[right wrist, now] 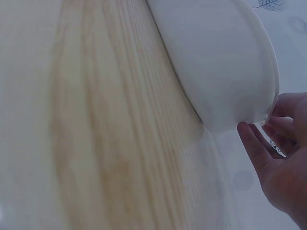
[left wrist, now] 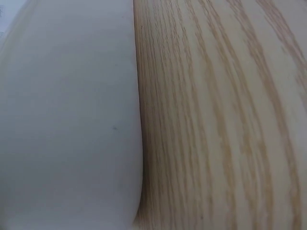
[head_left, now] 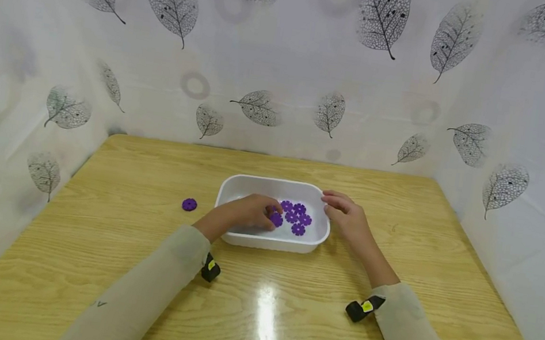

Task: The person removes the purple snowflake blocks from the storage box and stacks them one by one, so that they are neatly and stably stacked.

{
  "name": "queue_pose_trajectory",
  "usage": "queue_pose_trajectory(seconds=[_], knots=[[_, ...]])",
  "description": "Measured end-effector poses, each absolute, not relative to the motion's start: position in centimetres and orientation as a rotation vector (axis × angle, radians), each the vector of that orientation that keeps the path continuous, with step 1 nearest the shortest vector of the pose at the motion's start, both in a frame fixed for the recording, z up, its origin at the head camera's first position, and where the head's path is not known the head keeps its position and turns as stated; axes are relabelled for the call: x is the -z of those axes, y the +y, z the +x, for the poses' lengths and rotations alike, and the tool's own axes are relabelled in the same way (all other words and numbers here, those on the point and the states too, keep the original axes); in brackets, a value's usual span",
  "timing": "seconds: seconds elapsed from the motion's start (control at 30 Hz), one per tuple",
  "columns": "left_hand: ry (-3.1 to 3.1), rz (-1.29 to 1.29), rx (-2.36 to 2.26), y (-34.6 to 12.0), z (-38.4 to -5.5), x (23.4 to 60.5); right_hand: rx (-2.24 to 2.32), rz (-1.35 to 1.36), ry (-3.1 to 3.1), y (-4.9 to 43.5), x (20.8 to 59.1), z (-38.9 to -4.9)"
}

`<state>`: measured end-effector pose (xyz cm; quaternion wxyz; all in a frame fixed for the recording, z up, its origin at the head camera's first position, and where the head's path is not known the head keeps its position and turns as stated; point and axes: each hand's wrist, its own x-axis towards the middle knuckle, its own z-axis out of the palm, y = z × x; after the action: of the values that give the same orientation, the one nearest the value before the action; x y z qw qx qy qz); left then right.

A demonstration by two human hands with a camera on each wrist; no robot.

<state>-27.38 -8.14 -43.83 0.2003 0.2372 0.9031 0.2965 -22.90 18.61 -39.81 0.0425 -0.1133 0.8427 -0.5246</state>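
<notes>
A white plastic tray (head_left: pixel 269 243) stands on the wooden table, with several purple flower-shaped discs (head_left: pixel 298 229) lying in its right half. My left hand (head_left: pixel 253 212) reaches inside over the tray's front wall. Its thumb and fingers curl around a purple disc (head_left: pixel 276 219) next to the others. At the tray's right end, my right hand (head_left: pixel 351 219) holds the rim; in the right wrist view the thumb (right wrist: pixel 244 129) lies against the outer wall, with the other fingers at the edge. The left wrist view shows only the tray's outer wall (left wrist: pixel 72 120) and table.
One more purple disc (head_left: pixel 189 204) lies on the table (head_left: pixel 133 266) left of the tray. Leaf-patterned white curtains (head_left: pixel 287 67) close off the back and both sides. A small black camera sits on each wrist.
</notes>
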Motion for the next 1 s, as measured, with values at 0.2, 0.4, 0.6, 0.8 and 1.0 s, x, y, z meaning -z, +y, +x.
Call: queue_pose_trajectory(seconds=[0.2, 0.4, 0.6, 0.8, 1.0], knots=[[2.53, 0.661, -0.816, -8.1, -27.3, 43.6, 1.602, -0.336, 2.577, 18.6, 39.9, -23.0], [2.56, 0.671, -0.798, -8.1, -27.3, 43.5, 1.604, -0.336, 2.574, 18.7, 39.9, -23.0], [2.577, 0.709, -0.844, -8.2, -27.5, 43.6, 1.602, -0.346, 2.585, 18.7, 39.9, -23.0], [2.639, 0.724, -0.9, -8.3, -27.9, 43.1, 1.615, -0.347, 2.586, 18.6, 39.9, -23.0], [2.656, 0.739, -0.987, -8.6, -27.8, 42.0, 1.612, -0.353, 2.586, 18.7, 40.1, -23.1]])
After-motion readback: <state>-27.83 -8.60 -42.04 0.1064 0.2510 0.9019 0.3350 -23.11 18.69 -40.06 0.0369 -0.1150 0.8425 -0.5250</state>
